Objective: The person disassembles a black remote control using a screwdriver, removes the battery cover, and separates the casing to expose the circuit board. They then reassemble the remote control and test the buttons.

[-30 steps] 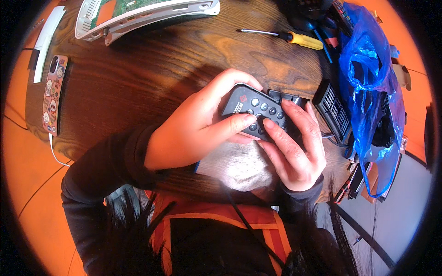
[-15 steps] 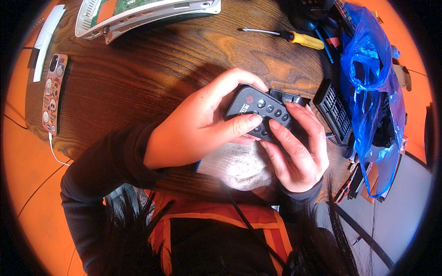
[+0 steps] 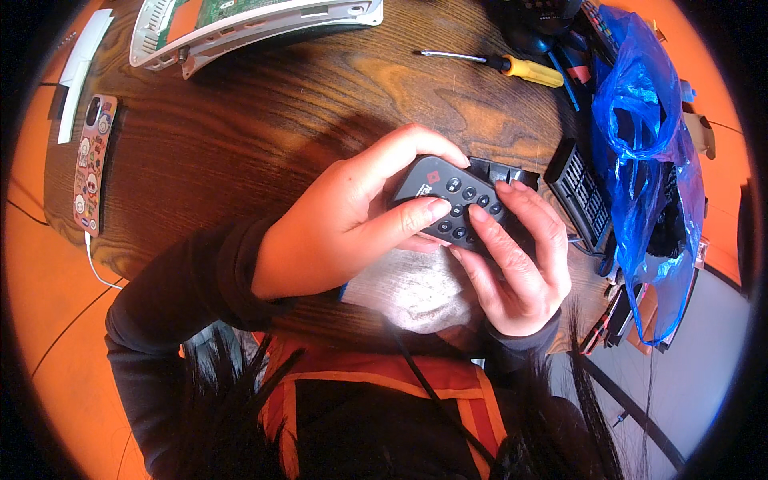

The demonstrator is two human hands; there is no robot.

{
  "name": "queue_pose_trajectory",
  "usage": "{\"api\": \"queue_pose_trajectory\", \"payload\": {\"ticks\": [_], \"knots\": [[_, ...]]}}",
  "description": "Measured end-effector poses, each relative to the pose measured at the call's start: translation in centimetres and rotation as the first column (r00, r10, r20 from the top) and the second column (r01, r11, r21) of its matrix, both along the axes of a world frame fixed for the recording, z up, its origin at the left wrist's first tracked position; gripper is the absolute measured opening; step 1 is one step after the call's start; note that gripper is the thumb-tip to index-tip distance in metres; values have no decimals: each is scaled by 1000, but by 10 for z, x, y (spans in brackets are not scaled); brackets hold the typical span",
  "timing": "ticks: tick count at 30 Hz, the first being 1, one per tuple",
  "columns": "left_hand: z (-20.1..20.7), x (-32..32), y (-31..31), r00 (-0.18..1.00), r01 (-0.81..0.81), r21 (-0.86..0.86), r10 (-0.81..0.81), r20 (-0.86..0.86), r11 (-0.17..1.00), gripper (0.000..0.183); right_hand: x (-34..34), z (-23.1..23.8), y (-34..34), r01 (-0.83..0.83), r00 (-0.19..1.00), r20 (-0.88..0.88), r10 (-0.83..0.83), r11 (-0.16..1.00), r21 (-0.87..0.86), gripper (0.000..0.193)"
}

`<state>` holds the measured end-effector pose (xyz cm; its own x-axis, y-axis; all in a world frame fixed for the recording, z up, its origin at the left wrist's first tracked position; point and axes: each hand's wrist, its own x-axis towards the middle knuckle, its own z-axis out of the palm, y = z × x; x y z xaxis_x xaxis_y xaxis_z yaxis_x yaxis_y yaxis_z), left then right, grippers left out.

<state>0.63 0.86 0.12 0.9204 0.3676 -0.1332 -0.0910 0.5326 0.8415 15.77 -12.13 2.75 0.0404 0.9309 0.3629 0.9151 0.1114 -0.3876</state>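
Over the near part of the table, both my hands are closed on a black remote control [image 3: 458, 210] with round keys, held at a slant with its keys facing up. My left hand [image 3: 340, 212] grips its left end, the thumb lying across the keys and the index finger curled over the far edge. From the right, my right hand [image 3: 524, 268] pinches the other end, with fingertips on the keys and along the edge. A black plastic piece [image 3: 512, 172] shows just behind the remote. Below the hands lies a whitish, smudged cloth or pad [image 3: 412, 288].
A black slotted panel [image 3: 580, 200] leans beside a blue plastic bag [image 3: 628, 120] on the right. Farther back lies a yellow-handled screwdriver [image 3: 534, 72]. An opened white casing [image 3: 280, 30] with a green circuit board stands far left of centre. A phone [image 3: 94, 168] on a white cable lies left.
My left thumb has shifted slightly left on the keys, so more of them show. The remote control has moved a little downward. My right fingers have barely shifted; both hands keep their hold.
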Motion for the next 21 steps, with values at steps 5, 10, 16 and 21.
{"api": "queue_pose_trajectory", "payload": {"ticks": [5, 10, 16, 21], "knots": [[-2, 0, 0, 1000, 8, 10, -7, -14, 1000, 27, 0, 2, 1, -4, 1000, 17, 4, 1000, -2, 44], [-4, 0, -2, 999, -28, 41, 27, 39, 999, 27, -3, 0, 0, 35, 999, -23, -35, 999, -9, 44], [-1, -1, -6, 998, -62, 18, 62, 20, 998, 29, -1, 1, -3, 40, 996, -76, -44, 997, -59, 43], [13, -2, 4, 971, -210, 165, 225, -76, 964, 32, 12, 13, -8, 140, 990, -25, -138, 970, 200, 51]]}}
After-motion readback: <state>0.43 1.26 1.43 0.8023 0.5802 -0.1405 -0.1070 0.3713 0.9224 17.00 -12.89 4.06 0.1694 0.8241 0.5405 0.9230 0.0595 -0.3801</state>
